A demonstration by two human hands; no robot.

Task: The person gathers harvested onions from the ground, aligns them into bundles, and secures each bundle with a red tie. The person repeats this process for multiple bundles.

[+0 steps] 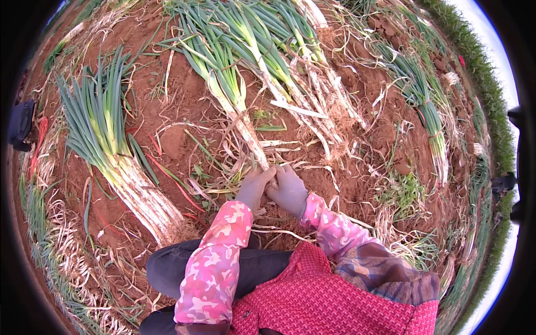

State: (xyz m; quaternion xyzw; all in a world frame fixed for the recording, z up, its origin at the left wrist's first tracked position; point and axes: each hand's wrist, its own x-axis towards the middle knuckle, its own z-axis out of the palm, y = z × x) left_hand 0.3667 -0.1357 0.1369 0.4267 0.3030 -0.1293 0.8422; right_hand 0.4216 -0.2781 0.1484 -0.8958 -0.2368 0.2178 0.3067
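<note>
My left hand (253, 187) and my right hand (288, 190), both in thin greyish gloves, meet at the root end of a long green onion stalk (247, 130). The fingers of both close around its lower end, hiding the roots. The stalk's green leaves point away from me and lie on the soil. Just beyond and to the right lie several loose green onions (307, 98) with soil on their white stems and roots. On the left rests a thick bunch of cleaned green onions (138, 190), its roots near my knee.
Red twine (176, 184) lies on the soil beside the left bunch. A tied bundle of green onions (431, 125) is at the right. Peeled dry leaves (67, 251) litter the ground at the left. A grass strip (481, 71) edges the field at the far right.
</note>
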